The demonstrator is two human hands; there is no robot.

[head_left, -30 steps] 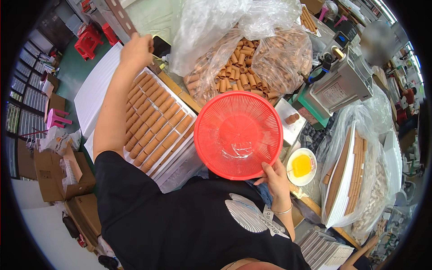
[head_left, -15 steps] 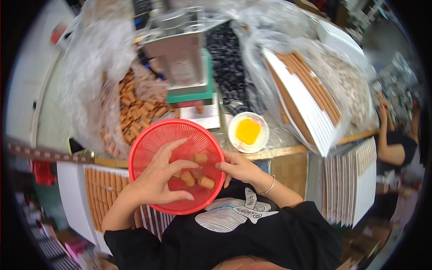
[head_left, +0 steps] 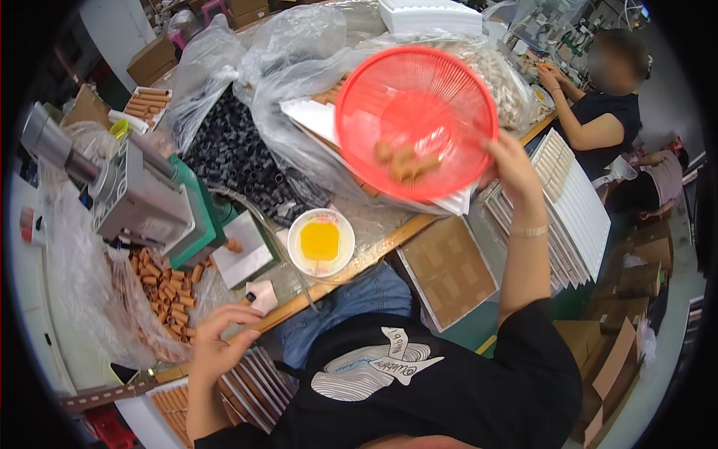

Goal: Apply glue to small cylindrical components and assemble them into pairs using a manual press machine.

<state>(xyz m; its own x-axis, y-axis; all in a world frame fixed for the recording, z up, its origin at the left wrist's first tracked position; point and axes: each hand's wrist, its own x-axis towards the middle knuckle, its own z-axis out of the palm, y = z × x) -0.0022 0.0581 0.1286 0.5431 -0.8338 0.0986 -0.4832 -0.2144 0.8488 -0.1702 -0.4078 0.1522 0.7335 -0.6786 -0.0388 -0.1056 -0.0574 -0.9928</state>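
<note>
My right hand [head_left: 511, 166] grips the rim of a red plastic basket [head_left: 419, 71] and holds it up, tilted, over the right part of the table. Several short orange-brown tube pieces [head_left: 407, 163] lie together in its lower part. My left hand [head_left: 223, 335] is off the basket, at the table's front edge, with its thumb and fingers apart and nothing seen between them. Just beyond its fingertips are a small dark-ended piece [head_left: 251, 297] and a pinkish scrap [head_left: 263, 296]. A white bowl of yellow stuff [head_left: 319, 239] stands between my hands.
A grey and green press [head_left: 153, 202] stands at left, beside a heap of brown tubes [head_left: 168, 299]. Black pieces [head_left: 232, 150] fill a plastic bag behind the bowl. White trays [head_left: 572, 209] stand at right. Another person [head_left: 598, 120] works at the far right.
The red basket has gone from in front of me up and to the right, in my right hand. My left hand has come out of it and moved left. The view has turned right.
</note>
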